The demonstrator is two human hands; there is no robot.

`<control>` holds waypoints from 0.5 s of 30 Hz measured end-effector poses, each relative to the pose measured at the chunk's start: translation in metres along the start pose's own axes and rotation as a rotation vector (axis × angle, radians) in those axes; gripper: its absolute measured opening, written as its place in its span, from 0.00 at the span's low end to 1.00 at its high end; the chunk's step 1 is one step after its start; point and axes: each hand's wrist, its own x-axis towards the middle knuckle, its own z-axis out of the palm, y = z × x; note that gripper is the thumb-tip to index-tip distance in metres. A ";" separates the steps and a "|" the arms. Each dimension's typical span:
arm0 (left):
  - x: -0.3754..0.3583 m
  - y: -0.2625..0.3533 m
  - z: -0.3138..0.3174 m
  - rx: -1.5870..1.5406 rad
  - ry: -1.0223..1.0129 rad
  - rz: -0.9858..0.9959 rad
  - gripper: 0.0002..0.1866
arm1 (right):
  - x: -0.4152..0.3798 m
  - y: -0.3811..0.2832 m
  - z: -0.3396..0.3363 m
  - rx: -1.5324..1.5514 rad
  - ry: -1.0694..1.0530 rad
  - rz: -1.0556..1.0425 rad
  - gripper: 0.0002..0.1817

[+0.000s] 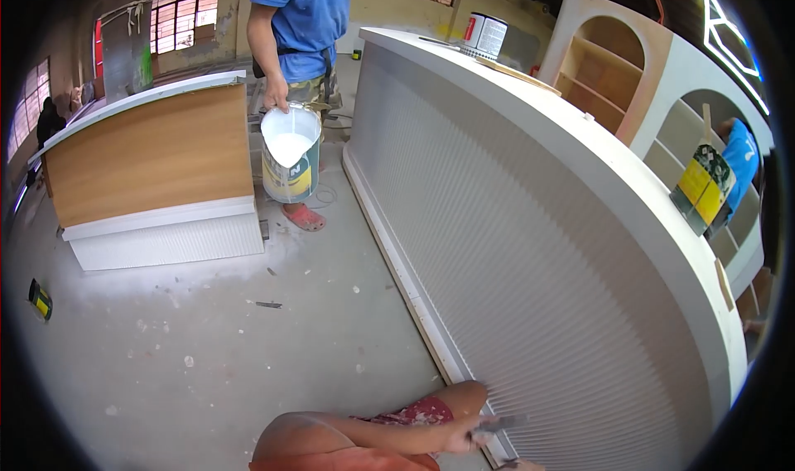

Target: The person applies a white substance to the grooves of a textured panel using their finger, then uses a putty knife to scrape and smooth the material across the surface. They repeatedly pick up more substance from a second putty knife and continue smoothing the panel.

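My left hand (465, 434) is low in the view, its fingers closed around a grey flat tool (502, 424). The tool points right, against or just in front of the ribbed face of the long white counter (530, 247); blur hides its exact kind and whether it touches. Only a sliver of my right hand (520, 465) shows at the bottom edge, near the counter's base ledge (422, 309). Its fingers are mostly cut off, so I cannot see what it holds. My bent knee (464, 396) rests beside the ledge.
Another person in a blue shirt (302, 16) stands ahead, holding a bucket of white paint (290, 150). A wood-panelled counter (157, 161) stands left. On the long counter's top are a paint can (484, 36) and a cut container (704, 185) with a stick. Arched shelves (604, 65) stand behind.
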 end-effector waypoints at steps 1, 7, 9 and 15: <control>-0.012 0.018 0.028 -0.010 0.107 0.132 0.10 | 0.009 -0.004 0.004 -0.004 -0.031 0.045 0.16; -0.050 0.084 0.097 0.090 0.206 0.236 0.16 | 0.064 0.007 0.015 0.267 0.188 -0.066 0.21; -0.038 0.074 0.074 0.120 0.208 0.244 0.16 | 0.075 0.006 0.023 0.372 0.430 -0.093 0.23; -0.042 0.042 0.072 0.178 0.346 -0.019 0.16 | 0.071 0.015 0.065 0.260 0.483 -0.260 0.32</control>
